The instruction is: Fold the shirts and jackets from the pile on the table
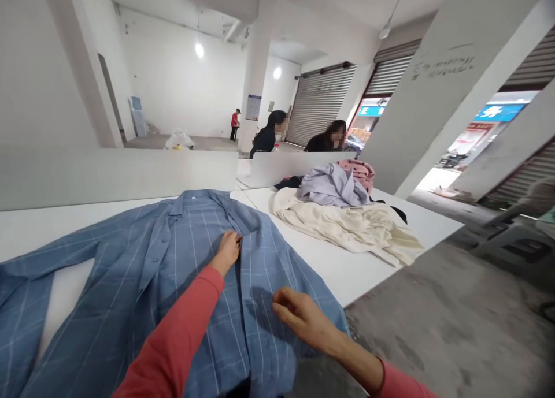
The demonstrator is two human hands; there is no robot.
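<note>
A blue long-sleeved shirt (193, 236) with a pale check pattern lies spread on the white table (318, 271), collar at the far side, front unbuttoned. My left hand (228, 250) is at the front edge of the right-hand panel, below the collar, its fingers closed on the cloth. Over the same panel, closer to me, my right hand (303, 317) hovers with loosely curved fingers, thumb and forefinger a little apart, nothing visible between them. The shirt's lower hem hangs over the table's near edge.
Cream cloth (342, 222), a lavender garment (333, 184) and a pink one (359, 173) are heaped at the table's right. A low frosted divider (117, 175) runs along the back. Two people sit beyond it; another person in red stands farther off.
</note>
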